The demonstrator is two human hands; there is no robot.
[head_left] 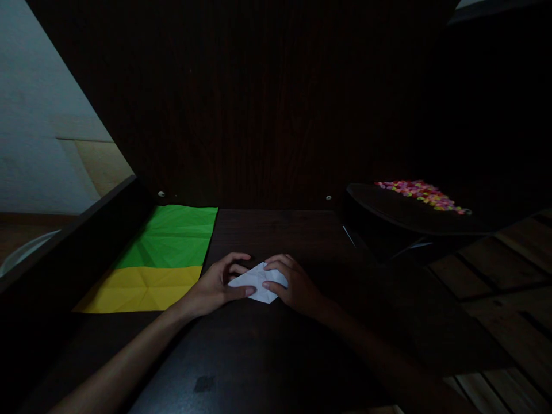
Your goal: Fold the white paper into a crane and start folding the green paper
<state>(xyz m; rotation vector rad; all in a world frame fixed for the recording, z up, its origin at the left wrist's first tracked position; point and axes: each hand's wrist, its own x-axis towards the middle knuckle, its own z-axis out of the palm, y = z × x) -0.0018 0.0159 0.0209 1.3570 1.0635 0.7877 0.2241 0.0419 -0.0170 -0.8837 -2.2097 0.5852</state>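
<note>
A small folded white paper (259, 282) is pressed flat on the dark bench (276, 351), near its middle, by both hands: the left hand (215, 286) is laid on its left side with fingers extended, and the right hand (293, 284) is curled over its right side. Green paper (172, 236) and yellow paper (142, 289) are laid along the bench's left edge, and a heap of small coloured pieces (422, 194) is seen on a dark surface beyond the right edge.

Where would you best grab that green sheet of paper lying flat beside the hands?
Probably at the near right corner of the green sheet. It lies flat on the dark table, so slide a fingertip under that free edge from the right. The yellow sheet borders its near side, and a raised ledge blocks the left.
</note>
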